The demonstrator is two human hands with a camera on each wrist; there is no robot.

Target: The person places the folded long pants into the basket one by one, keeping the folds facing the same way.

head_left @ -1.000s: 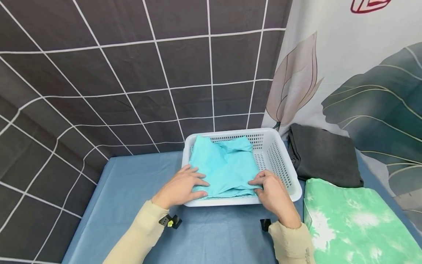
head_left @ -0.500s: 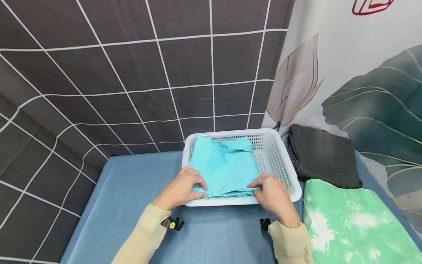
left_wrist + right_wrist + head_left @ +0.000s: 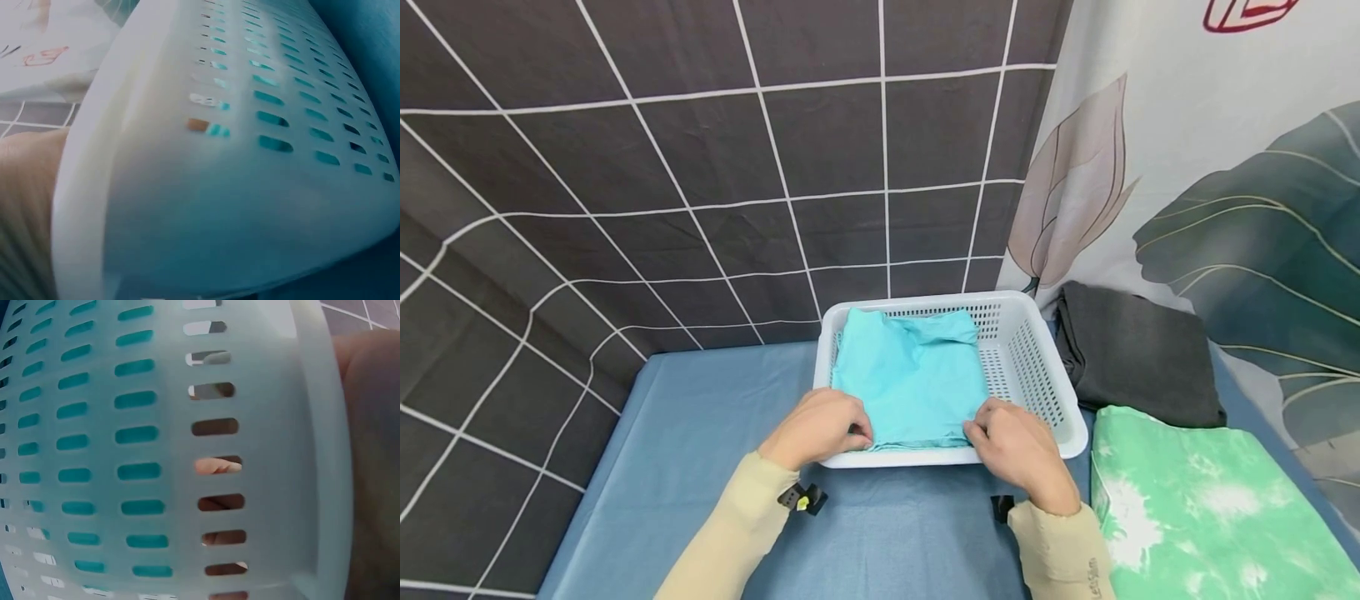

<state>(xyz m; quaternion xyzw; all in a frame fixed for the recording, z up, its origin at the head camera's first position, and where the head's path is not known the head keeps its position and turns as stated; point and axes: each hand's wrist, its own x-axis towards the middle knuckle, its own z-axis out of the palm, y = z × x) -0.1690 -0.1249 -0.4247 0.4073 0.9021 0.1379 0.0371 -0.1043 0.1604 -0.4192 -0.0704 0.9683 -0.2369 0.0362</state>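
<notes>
A folded turquoise cloth [image 3: 917,375] lies in the left and middle part of a white perforated plastic basket [image 3: 917,457]. My left hand [image 3: 822,425] reaches over the near left rim, pinching the cloth's near left corner. At the near right corner, my right hand [image 3: 1017,442] pinches the cloth with curled fingers. Both wrist views mostly show the basket's outer wall, with turquoise behind its slots. Part of the left hand [image 3: 28,187] appears beyond the rim; on the other side, the right hand [image 3: 378,425] does. The fingertips are partly hidden.
The basket stands on a blue-covered surface [image 3: 715,417]. Right of it lie a folded dark grey cloth [image 3: 1138,354] and a green-and-white tie-dye cloth [image 3: 1210,500]. A dark gridded curtain [image 3: 827,158] hangs close behind, beside a white leaf-patterned one [image 3: 1165,108].
The left hand's spread fingers have curled in at the cloth's near left corner. The right hand has shifted slightly at its corner. The cloth's near edge looks straighter and tidier.
</notes>
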